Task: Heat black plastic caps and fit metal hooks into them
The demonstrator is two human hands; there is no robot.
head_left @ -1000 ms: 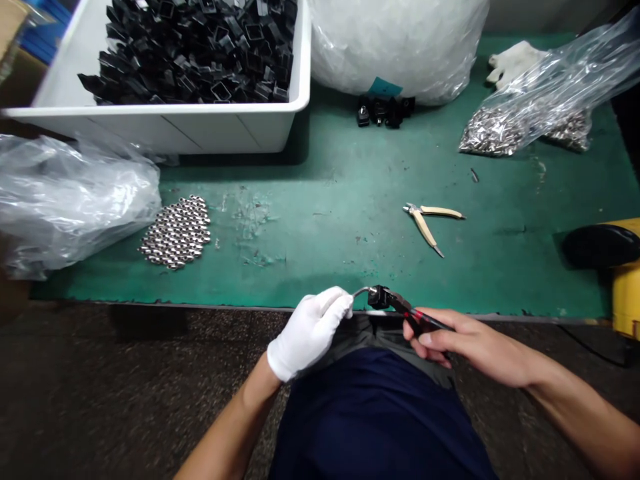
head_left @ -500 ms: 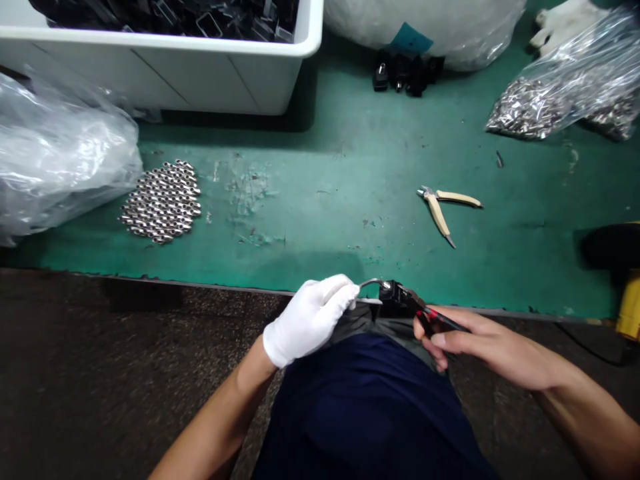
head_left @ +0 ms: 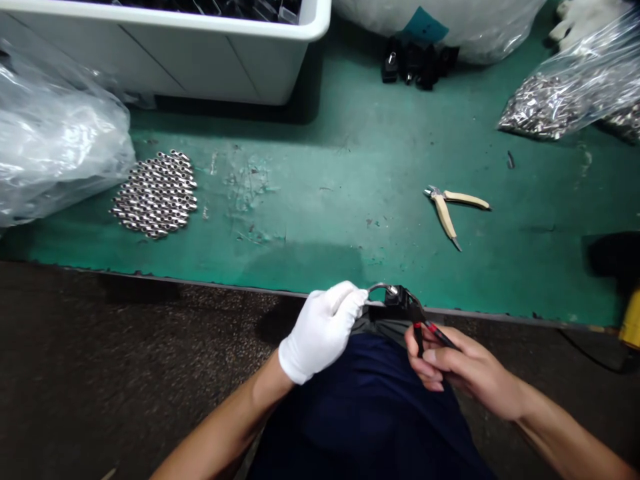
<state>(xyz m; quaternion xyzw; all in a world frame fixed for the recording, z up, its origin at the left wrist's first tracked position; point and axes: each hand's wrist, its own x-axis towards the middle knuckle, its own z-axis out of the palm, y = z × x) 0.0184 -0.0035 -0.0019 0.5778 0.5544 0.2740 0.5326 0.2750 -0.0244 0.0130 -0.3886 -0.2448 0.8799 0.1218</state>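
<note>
My left hand [head_left: 320,331], in a white cotton glove, is closed at the table's front edge and holds a small black plastic fitting [head_left: 399,300] with a curved metal loop [head_left: 380,289] by the loop end. My bare right hand [head_left: 465,368] grips red-and-black handled pliers [head_left: 429,335], whose dark jaws close on the fitting. Both hands are held above my lap, and the pliers' jaws are partly hidden by the fitting.
On the green bench mat lie beige-handled side cutters [head_left: 450,210], a patch of silver metal pieces [head_left: 155,195], and several black fittings [head_left: 415,65]. A white tub [head_left: 160,53], plastic bags and a yellow machine [head_left: 631,320] surround them.
The view has tipped down, so the bench items sit higher in the frame. My right hand has turned the pliers' handles more downward, and the metal loop shows rounder.
</note>
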